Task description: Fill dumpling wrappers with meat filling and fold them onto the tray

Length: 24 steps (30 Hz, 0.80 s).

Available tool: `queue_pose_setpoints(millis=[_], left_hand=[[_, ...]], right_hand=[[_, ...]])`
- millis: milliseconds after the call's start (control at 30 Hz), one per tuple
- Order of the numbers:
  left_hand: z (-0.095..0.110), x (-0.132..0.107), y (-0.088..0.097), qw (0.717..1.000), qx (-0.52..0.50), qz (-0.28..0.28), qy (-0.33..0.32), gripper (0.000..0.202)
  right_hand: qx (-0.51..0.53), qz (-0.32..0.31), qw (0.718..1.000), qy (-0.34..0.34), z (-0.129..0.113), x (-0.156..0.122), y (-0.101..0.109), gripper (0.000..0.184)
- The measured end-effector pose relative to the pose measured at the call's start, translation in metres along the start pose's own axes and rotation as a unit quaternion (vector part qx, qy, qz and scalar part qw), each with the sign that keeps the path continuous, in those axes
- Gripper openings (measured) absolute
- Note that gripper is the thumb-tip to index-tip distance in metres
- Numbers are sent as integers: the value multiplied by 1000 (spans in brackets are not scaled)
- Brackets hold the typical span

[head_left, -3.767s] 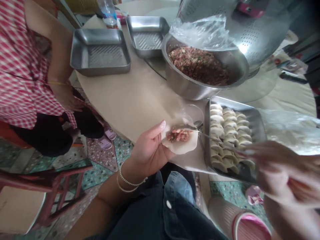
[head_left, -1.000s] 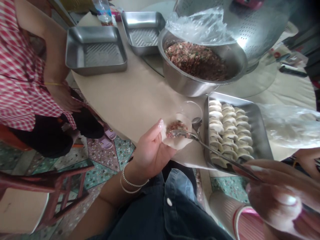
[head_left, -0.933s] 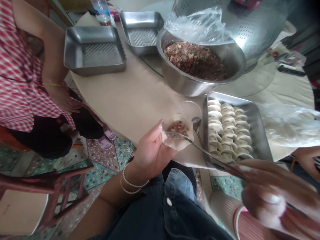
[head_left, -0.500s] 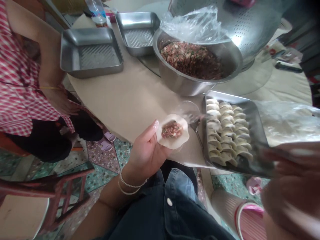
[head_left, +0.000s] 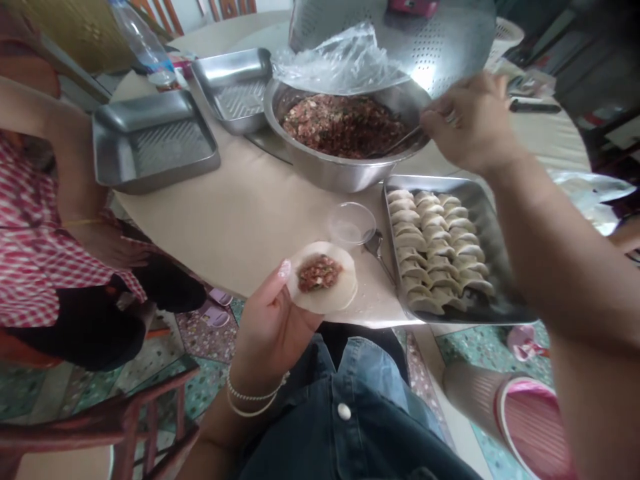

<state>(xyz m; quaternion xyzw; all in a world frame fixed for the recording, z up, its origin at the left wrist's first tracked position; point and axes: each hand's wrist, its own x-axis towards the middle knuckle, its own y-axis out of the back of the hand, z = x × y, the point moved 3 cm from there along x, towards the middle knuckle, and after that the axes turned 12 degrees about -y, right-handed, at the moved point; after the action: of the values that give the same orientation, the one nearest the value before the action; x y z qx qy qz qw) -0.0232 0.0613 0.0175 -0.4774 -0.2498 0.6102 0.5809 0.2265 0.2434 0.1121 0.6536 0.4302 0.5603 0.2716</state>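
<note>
My left hand (head_left: pixel 277 317) holds a round dumpling wrapper (head_left: pixel 343 293) by its edge, thumb on top, fingers underneath. A lump of minced meat filling (head_left: pixel 319 273) sits in its middle. At the metal bowl's right rim, my right hand (head_left: pixel 467 123) grips a thin metal utensil (head_left: pixel 404 140); its tip is buried in the filling, so its kind is hidden. The bowl (head_left: pixel 333 175) contains minced meat with green bits (head_left: pixel 340 120). Below my right forearm, a metal tray (head_left: pixel 505 280) carries rows of folded dumplings (head_left: pixel 435 243).
A small clear dish (head_left: pixel 353 223) and a fork-like utensil (head_left: pixel 379 250) lie left of the dumpling tray. Two metal trays (head_left: pixel 155 140) stand at the left. Clear plastic film (head_left: pixel 345 60) covers the bowl's back rim. A person in a checked top (head_left: pixel 25 233) sits at the left.
My right hand has swung from the lower right up to the bowl, and the utensil now reaches into the filling. My left hand keeps holding the filled wrapper. The view has shifted.
</note>
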Motion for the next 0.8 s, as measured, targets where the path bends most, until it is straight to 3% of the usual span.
queue_pose_setpoints(millis=[67, 100, 167, 233, 333, 467, 600, 700, 800], left_hand=[[6, 0, 7, 1000, 15, 24, -6, 45], [9, 0, 9, 999, 23, 33, -8, 45], [12, 1, 13, 998, 37, 51, -12, 45], [13, 2, 16, 996, 47, 74, -23, 45], [12, 2, 17, 992, 57, 104, -38, 44], [12, 4, 16, 992, 58, 100, -56, 44], [9, 7, 10, 995, 48, 71, -44, 46], [6, 11, 0, 998, 33, 42, -36, 47], [3, 13, -8, 999, 20, 17, -36, 46]], right_hand=[[32, 60, 997, 41, -14, -30, 15, 65], [63, 54, 992, 100, -24, -45, 19, 55], [91, -89, 963, 237, -47, -73, 17, 43], [61, -236, 917, 316, -63, -95, 4, 49], [-14, -305, 891, 336, -74, -106, -20, 75], [-51, -313, 887, 337, -75, -105, -34, 86], [58, -232, 916, 323, -72, -115, -6, 75], [145, -208, 913, 320, -72, -137, 16, 68], [155, -182, 909, 342, -76, -162, 26, 67]])
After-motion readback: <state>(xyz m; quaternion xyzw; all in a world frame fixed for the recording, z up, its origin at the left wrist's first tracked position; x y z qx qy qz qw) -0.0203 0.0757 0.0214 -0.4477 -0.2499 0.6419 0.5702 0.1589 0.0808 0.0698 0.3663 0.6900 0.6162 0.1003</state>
